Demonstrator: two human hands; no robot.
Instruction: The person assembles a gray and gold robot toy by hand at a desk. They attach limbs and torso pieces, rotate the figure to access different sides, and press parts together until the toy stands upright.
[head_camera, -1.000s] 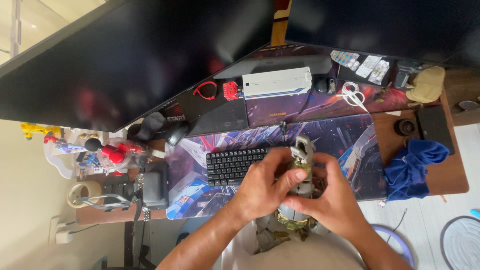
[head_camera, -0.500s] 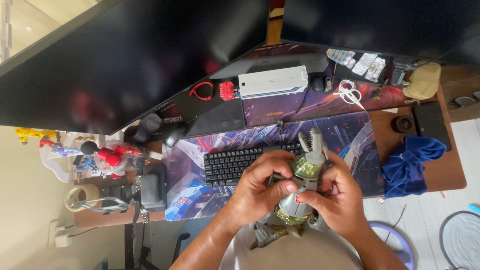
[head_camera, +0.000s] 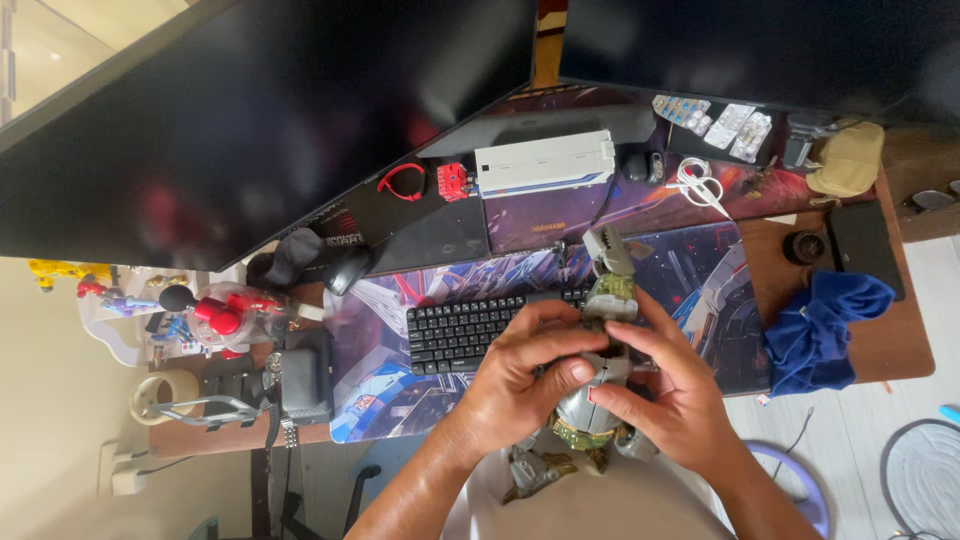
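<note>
Surface: wooden surface (head_camera: 905, 345) under two dark monitors, covered by a printed desk mat (head_camera: 700, 280).
Left hand (head_camera: 520, 385): fingers curled and closed on the grey robot toy (head_camera: 595, 385) at its middle.
Right hand (head_camera: 680, 400): wrapped around the same toy from the other side, thumb on its body.
Toy: held upright above the mat's near edge, head section (head_camera: 610, 275) raised.
Nearby: black keyboard (head_camera: 470, 330) just behind the hands; blue cloth (head_camera: 825, 325) to the right; white box (head_camera: 545, 163) farther back.

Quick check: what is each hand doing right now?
Left hand: closed on the grey robot toy.
Right hand: closed on the same toy's other side.
</note>
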